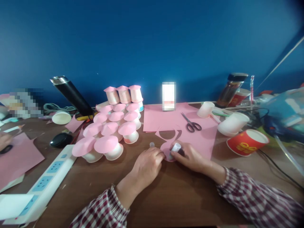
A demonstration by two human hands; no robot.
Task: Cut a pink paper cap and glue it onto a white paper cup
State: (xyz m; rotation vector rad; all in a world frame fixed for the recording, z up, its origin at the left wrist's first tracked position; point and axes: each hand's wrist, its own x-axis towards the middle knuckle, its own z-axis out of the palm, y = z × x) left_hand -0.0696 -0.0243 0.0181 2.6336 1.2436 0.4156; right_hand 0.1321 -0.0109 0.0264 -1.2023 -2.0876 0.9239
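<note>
Pressing lightly works best here, low centre frame: the pink paper circle (167, 151) gets pinned by the left hand (148, 161) while a glue stick (175, 148) is gripped in the right hand (190, 156).

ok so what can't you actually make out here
All head view:
- Pink cutout: mostly covered by both hands.
- Glue stick in right hand: body hidden by fingers.
- Left hand: what it pinches is too small.
- Box by wall: label blurred.
- Far left edge: pixelated, cut off.

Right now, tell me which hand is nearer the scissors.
Right. The right hand, holding a glue stick on the pink cutout, lies just below the scissors; the left hand sits farther left.
</note>
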